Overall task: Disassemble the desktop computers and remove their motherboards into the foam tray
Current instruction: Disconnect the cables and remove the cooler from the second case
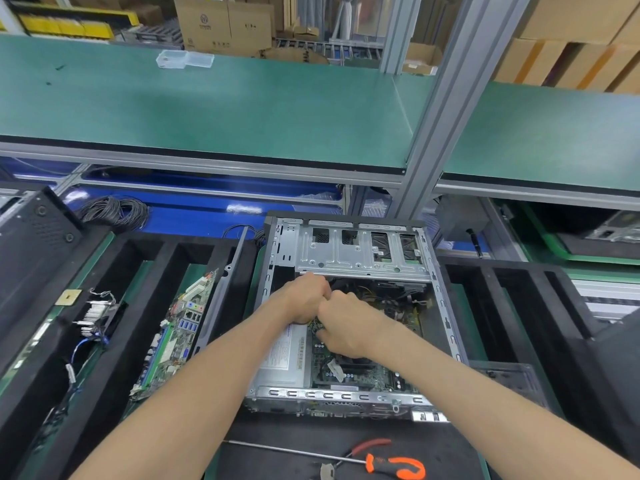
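A screwdriver [381, 463] lies at bottom centre, handle right. Above it the open case [349, 306] runs lengthwise up the frame, its motherboard [360, 372] flat inside. Both hands meet mid-frame: left hand [304, 299] and right hand [346, 327] curled, pinching cables [317, 325]. A removed board [176, 334] stands tilted in the foam tray [114, 327], centre left.

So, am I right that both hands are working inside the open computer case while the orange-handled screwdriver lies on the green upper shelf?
Not quite. Both hands, left hand and right hand, are inside the open computer case, but the orange-handled screwdriver lies on the black mat in front of the case, nearest the person, not on the green upper shelf. The head view shows this.
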`<state>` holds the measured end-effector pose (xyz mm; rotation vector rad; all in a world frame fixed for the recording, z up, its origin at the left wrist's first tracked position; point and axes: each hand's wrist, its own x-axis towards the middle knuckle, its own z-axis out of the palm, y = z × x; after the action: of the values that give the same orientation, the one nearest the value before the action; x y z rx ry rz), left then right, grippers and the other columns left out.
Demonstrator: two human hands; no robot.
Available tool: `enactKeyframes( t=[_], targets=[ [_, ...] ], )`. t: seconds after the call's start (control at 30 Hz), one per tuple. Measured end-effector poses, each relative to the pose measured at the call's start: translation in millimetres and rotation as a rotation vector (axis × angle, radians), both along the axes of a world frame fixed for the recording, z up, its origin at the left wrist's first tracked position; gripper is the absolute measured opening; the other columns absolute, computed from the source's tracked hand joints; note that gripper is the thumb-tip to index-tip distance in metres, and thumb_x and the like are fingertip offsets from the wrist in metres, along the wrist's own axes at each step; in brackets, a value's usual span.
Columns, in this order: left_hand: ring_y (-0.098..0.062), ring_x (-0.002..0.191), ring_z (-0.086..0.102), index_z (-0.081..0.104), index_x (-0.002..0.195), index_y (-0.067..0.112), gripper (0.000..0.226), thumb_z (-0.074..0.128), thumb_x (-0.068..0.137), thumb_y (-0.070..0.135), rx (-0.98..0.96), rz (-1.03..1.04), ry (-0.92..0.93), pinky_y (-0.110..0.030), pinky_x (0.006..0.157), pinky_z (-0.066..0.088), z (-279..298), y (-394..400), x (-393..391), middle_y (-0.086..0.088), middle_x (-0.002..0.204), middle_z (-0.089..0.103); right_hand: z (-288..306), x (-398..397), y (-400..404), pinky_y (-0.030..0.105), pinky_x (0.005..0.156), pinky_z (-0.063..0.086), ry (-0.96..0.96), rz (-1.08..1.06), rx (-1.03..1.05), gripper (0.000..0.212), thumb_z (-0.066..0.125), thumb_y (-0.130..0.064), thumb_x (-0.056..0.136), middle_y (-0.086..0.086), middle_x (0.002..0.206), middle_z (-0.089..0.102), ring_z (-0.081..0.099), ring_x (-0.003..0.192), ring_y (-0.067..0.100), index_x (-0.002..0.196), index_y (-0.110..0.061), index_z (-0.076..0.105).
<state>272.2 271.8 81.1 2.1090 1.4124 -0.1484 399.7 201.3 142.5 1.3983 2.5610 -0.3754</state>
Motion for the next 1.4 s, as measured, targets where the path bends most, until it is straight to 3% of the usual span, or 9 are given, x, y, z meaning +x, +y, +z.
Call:
enactKeyframes(
  t=[0.1,0.23,0.33,0.6,0.73,0.83,1.0,1.23,1.4],
  targets=[
    [-0.026,0.072,0.059,0.074,0.084,0.017,0.027,0.05,0.073,0.013,-0.018,-0.026,0.014,-0.041,0.063,0.057,1,0,-1,-0.007,0.095,0.073,-1,-10,-4,0.04,0.064,0.043,-0.04,-0.027,-0.034,0.007,0.059,-0.01,0.09,0.012,0.089,0.046,0.056,0.091,0.038,0.093,-0.004,0.056],
    [-0.027,0.085,0.067,0.076,0.079,0.021,0.035,0.046,0.065,0.03,-0.039,-0.023,0.009,-0.04,0.065,0.058,7,-2,0,0.004,0.099,0.073,3,-7,-3,0.03,0.048,0.038,-0.057,0.128,-0.049,0.028,0.059,0.001,0.078,0.002,0.064,0.037,0.048,0.058,0.026,0.063,-0.011,0.038],
    [-0.028,0.09,0.069,0.072,0.062,0.034,0.026,0.047,0.067,0.03,-0.031,-0.033,-0.022,-0.048,0.068,0.059,12,-3,0,0.002,0.101,0.075,9,-6,-3,0.027,0.045,0.032,-0.091,0.282,-0.007,0.018,0.061,0.0,0.077,-0.001,0.06,0.031,0.032,0.049,0.012,0.069,-0.012,0.051],
    [-0.015,0.091,0.066,0.079,0.094,0.022,0.041,0.05,0.08,-0.003,0.221,0.18,-0.317,-0.034,0.083,0.055,15,-26,-5,0.006,0.096,0.075,4,12,-6,0.035,0.058,0.03,-0.007,0.151,0.234,0.025,0.05,-0.032,0.083,0.011,0.074,0.06,0.034,0.054,0.023,0.088,-0.01,0.061],
    [-0.014,0.067,0.059,0.077,0.08,0.022,0.039,0.051,0.078,-0.007,0.183,0.268,-0.459,-0.028,0.063,0.047,17,-49,-12,0.01,0.067,0.067,5,19,-4,0.034,0.057,0.029,0.024,0.104,0.178,0.017,0.049,-0.027,0.08,0.0,0.061,0.035,0.037,0.053,0.026,0.089,-0.014,0.048],
    [-0.01,0.068,0.062,0.071,0.085,0.028,0.039,0.05,0.075,-0.004,0.046,0.213,-0.473,-0.027,0.062,0.048,21,-66,-21,0.007,0.081,0.072,5,19,0,0.035,0.06,0.037,0.05,0.054,0.103,0.025,0.054,-0.02,0.076,-0.001,0.066,0.034,0.046,0.065,0.03,0.099,-0.011,0.055],
    [-0.002,0.106,0.064,0.071,0.101,0.027,0.032,0.078,0.071,0.02,-0.122,0.208,-0.479,-0.036,0.105,0.045,24,-78,-26,0.018,0.101,0.074,5,20,0,0.036,0.064,0.036,0.112,0.021,0.005,0.029,0.054,-0.037,0.087,0.002,0.08,0.036,0.049,0.076,0.031,0.102,-0.014,0.047],
    [-0.021,0.122,0.053,0.063,0.085,0.06,0.029,0.077,0.075,0.037,0.02,0.204,-0.418,-0.044,0.111,0.036,14,-87,-17,0.029,0.102,0.069,7,26,-11,0.036,0.056,0.032,0.203,0.0,-0.069,0.029,0.05,-0.032,0.095,0.002,0.076,0.045,0.048,0.069,0.029,0.11,-0.011,0.036],
    [-0.009,0.11,0.029,0.062,0.072,0.055,0.014,0.075,0.079,0.052,0.243,0.238,-0.286,-0.021,0.091,0.017,5,-94,-9,0.04,0.092,0.05,10,29,-13,0.038,0.054,0.036,0.219,-0.023,-0.086,0.022,0.048,-0.03,0.095,0.006,0.075,0.054,0.055,0.068,0.03,0.104,-0.015,0.035]
  ],
)
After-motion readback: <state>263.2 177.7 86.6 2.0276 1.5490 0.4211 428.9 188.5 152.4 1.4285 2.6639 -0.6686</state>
